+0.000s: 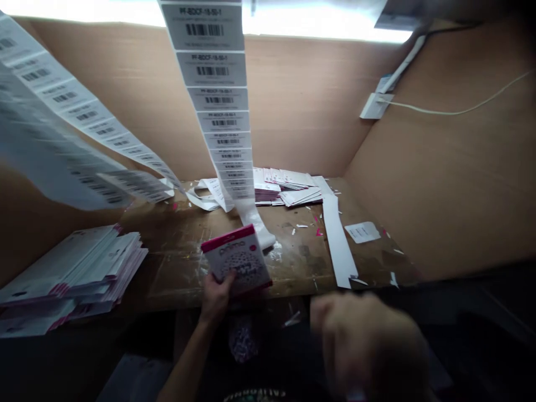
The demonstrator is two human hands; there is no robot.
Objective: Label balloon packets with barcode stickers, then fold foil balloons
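My left hand [218, 293] grips a flat white box [240, 262] by its lower left corner, thumb across the front. The box has a pink top edge, the printed word "prima" and a picture of a round spotted pattern. It is tilted slightly above the table's front edge. My right hand [355, 335] is close to the camera at the lower right, smeared by motion. Its fingers look curled, but what they hold, if anything, cannot be made out. Below the box, a clear bag [244, 340] of small pale pieces is dimly visible near my lap.
Strips of barcode labels [218, 100] hang down in front and at the left [86, 114]. White-and-pink flat packs are stacked on the left [71, 268] and at the back [288, 184]. A white paper strip [337, 240] and a loose label [362, 231] lie on the worn table [176, 262].
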